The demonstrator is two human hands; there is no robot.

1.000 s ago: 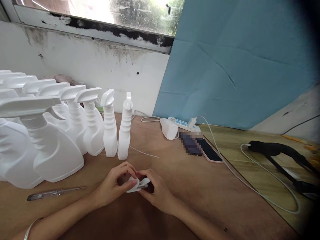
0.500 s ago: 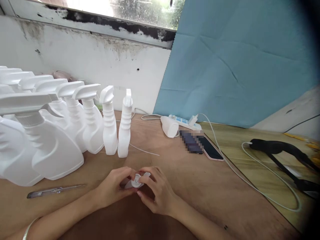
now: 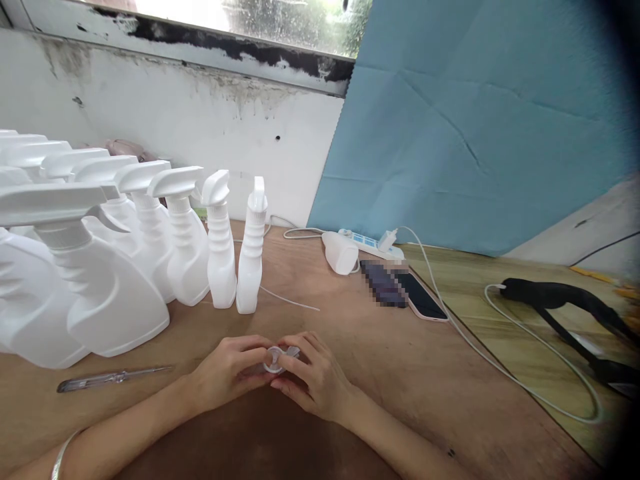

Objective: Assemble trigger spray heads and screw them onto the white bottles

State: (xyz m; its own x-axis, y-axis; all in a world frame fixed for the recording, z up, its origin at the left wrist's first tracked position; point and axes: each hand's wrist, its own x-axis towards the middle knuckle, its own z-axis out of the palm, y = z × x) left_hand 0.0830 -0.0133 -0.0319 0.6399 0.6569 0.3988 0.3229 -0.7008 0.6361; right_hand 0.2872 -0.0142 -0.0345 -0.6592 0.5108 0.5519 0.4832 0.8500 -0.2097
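Low in the middle of the view, both hands grip a small white spray head (image 3: 273,360), its round collar turned up towards me. My left hand (image 3: 227,375) is closed around its left side, thumb and fingertips at the collar. From the other side my right hand (image 3: 317,381) pinches it, with the fingers bent over the rim. The fingers hide much of the part. Beyond the hands a thin white dip tube (image 3: 290,298) lies on the wooden table (image 3: 345,360).
Several white spray bottles (image 3: 117,293) stand at the left, and a screwdriver (image 3: 115,379) lies before them. A white bottle without a head (image 3: 341,253) lies by a power strip (image 3: 373,244). Two phones (image 3: 423,297), a white cable (image 3: 530,390) and a black strap-like device (image 3: 555,293) are at the right.
The collar shows a more open ring than before, where a white disc showed inside. My right fingers have drawn in slightly. Both hands stay in nearly the same place.
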